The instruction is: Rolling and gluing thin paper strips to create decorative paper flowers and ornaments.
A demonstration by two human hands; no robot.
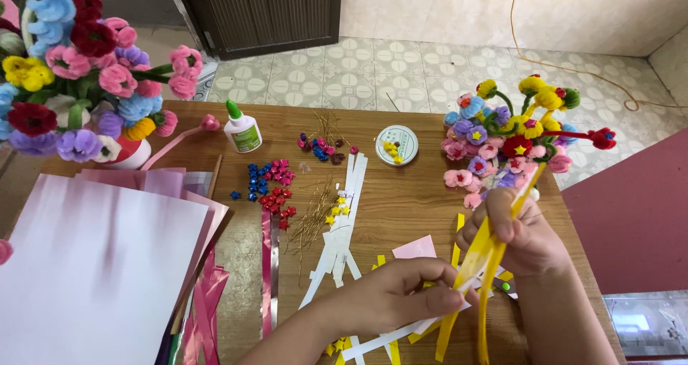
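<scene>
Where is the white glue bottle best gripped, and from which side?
Grip the glue bottle around its wide white body, below the green cap, probably coming from the near side. It stands upright with bare table around it, while the narrow cap offers little hold. Both hands are busy with yellow paper strips.

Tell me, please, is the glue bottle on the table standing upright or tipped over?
Upright: the glue bottle stands on its base on the wooden table, its green cap pointing up.

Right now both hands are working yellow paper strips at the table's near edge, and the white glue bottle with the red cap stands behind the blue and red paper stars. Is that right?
Not quite. In the head view the glue bottle has a green cap, not red. The rest holds: left hand and right hand hold yellow paper strips, and the bottle stands behind the paper stars.
</scene>
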